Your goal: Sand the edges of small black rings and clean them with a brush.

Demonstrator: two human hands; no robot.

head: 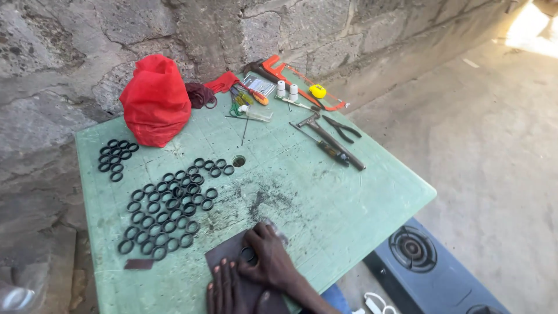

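Small batch of black rubber rings sits far left on the worn green plastic table, apart from the main spread of black rubber rings laid flat in loose rows mid-left. Small dark offcut strip lies just below that spread, near the front edge. Left hand is flat, fingers spread, pinning the dark brown rubber sheet to the table at the front edge; not gripping anything, just pressing. Right hand rests on the same sheet with fingers curled round one black ring lying on it; whether the ring is pinched or only held down, cannot tell. Judgement: step in hand looks like marking or cutting another ring out of the sheet, using that ring as a pattern; next move calls for keeping the sheet pinned flat and the ring from sliding. No cutting tool visible in either hand. Containers: bulging red cloth bag at the back left, against the rough stone wall, bunched closed, contents hidden. Hand tools, pliers and a hammer among them, lie back right. On the floor at right, a dark two-burner gas stove, nothing on it.
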